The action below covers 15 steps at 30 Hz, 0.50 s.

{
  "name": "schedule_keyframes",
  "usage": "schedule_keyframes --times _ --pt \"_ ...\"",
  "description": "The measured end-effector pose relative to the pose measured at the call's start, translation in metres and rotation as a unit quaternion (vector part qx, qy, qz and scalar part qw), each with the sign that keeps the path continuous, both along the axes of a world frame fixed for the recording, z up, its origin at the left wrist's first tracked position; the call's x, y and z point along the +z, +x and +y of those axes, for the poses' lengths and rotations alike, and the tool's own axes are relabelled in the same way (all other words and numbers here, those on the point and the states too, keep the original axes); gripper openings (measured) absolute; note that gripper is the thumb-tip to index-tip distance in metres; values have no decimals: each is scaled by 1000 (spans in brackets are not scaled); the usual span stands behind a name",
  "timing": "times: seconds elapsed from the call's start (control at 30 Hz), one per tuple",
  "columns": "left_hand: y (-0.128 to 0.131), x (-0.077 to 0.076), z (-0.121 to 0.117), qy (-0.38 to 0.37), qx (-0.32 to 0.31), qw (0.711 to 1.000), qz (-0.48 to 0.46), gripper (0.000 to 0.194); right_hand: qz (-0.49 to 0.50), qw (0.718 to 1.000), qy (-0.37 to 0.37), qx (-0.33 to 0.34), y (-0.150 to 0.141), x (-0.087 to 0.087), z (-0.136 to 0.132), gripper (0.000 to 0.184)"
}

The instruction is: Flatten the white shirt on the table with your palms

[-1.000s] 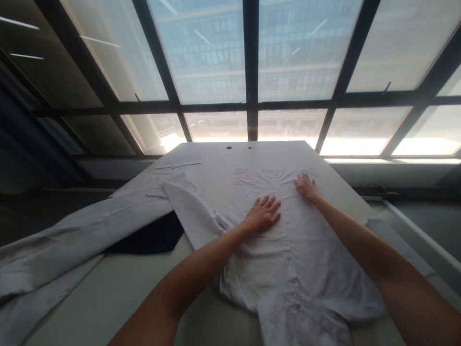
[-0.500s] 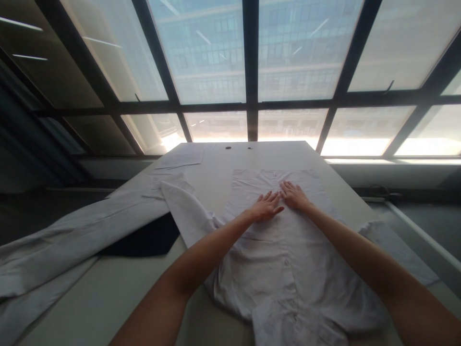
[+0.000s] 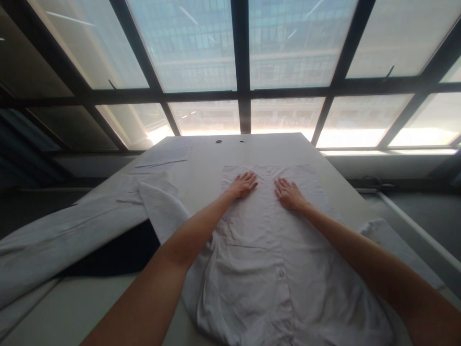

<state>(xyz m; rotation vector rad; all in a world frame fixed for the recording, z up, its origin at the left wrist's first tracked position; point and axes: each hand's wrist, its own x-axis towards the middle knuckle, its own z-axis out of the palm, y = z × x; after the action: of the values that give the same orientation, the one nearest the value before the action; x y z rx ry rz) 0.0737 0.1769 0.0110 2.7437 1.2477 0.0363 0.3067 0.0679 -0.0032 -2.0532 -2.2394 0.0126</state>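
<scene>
A white button-front shirt [image 3: 252, 259] is spread on the white table, its hem toward the window and its button placket running down the middle. My left hand [image 3: 244, 185] lies flat on the shirt, left of the placket near the far edge, fingers stretched out. On the other side of the placket, my right hand [image 3: 289, 193] rests palm down with its fingers apart. Neither hand grips the cloth. Creases cross the fabric nearer to me, and one sleeve [image 3: 399, 245] reaches out to the right, partly behind my right arm.
Another white garment [image 3: 90, 216] lies along the left side, with a dark navy piece [image 3: 111, 250] partly under it. White sheets [image 3: 163, 153] lie at the far left of the table [image 3: 205, 180]. Beyond stand framed windows [image 3: 201, 48]. A pale rail [image 3: 414, 226] runs at the right.
My left hand has slid away from the right hand, to the left and farther toward the hem. My right hand has shifted only slightly. The view has turned a little.
</scene>
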Motion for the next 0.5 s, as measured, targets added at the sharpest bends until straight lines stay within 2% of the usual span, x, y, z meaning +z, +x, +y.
schedule_keyframes --times 0.13,0.27,0.37,0.43,0.5 --pt "-23 5 41 -3 99 995 7 63 9 1000 -4 3 1 -1 -1 62" --pt "-15 12 57 0 168 986 10 60 19 1000 -15 -1 0 1 0 61" --pt "13 17 57 37 130 990 -36 50 29 1000 -11 -6 -2 7 12 58" --pt "37 19 56 52 85 993 -66 45 33 999 10 -5 -4 12 27 56" --pt "57 19 57 59 69 993 -82 41 33 999 30 -2 -5 15 44 54"
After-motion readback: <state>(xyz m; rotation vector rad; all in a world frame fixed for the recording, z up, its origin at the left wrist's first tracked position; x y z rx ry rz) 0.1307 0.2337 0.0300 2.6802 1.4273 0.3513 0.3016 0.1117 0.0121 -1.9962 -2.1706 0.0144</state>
